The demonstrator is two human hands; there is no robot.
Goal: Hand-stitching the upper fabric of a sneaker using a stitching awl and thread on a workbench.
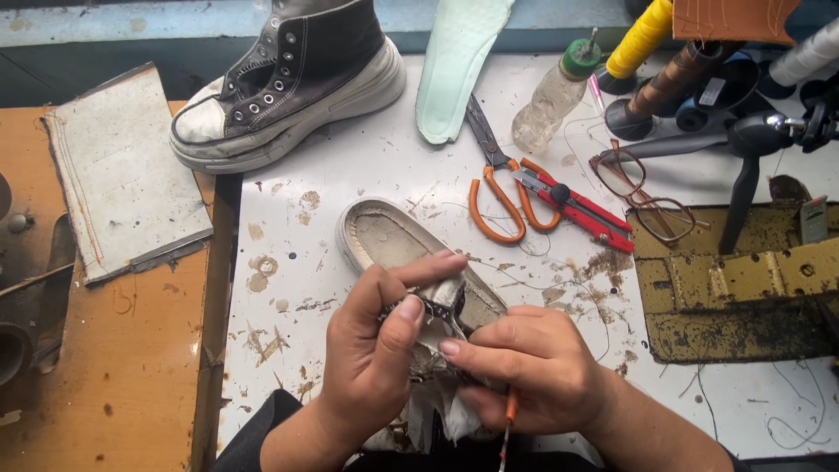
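A worn grey-white shoe [384,236] lies sole-down in front of me on the white worktable [350,175], its open inside facing up. My left hand [371,350] pinches the dark eyelet edge of the shoe's upper between thumb and fingers. My right hand [533,371] grips the same part of the upper from the right and holds a thin tool with an orange handle [509,411] that points down toward me. The shoe's heel end is hidden under both hands.
A dark high-top sneaker [288,83] with a thick white sole stands at the back left. A pale insole [454,61], orange-handled scissors [498,188], a red utility knife [577,205], eyeglasses [642,188], a plastic bottle [555,92] and thread spools [642,39] lie beyond the shoe. A sewing machine bed [743,280] sits right.
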